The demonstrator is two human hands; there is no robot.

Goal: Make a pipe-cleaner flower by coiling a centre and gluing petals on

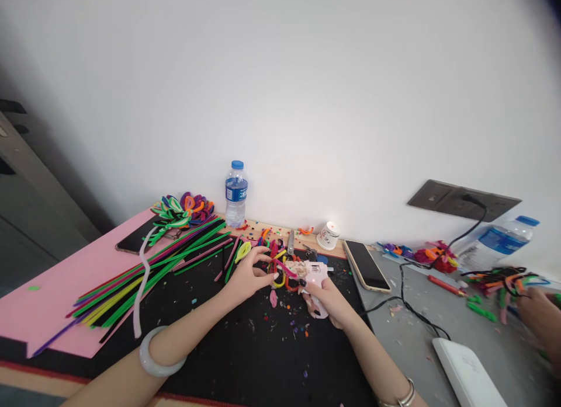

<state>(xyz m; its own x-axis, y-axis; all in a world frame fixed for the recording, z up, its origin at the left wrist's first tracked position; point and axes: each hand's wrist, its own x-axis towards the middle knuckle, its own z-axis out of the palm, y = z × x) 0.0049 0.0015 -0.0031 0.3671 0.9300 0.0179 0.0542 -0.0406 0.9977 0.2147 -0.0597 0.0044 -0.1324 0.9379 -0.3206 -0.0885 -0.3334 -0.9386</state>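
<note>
My right hand [329, 298] is wrapped round the handle of a pale pink hot glue gun [316, 272], whose nozzle end points left. Facing it, my left hand [250, 275] has its thumb and fingers curled about one end of a short magenta pipe cleaner piece [286, 268]. The piece's other end lies close to the gun's front; whether they touch I cannot tell. Bent pipe cleaner pieces, among them a yellow loop [243, 251] and a pink loop [273, 298], lie around my fingers on the black mat [263, 360].
Long pipe cleaners [144, 278] lie on pink card [56, 302] at left, beside a phone [135, 235]. A water bottle [236, 197] and paper cup [328, 236] stand by the wall. At right are another phone [368, 265], a black cable [402, 284], a power bank [467, 372] and another person's hand [539, 313].
</note>
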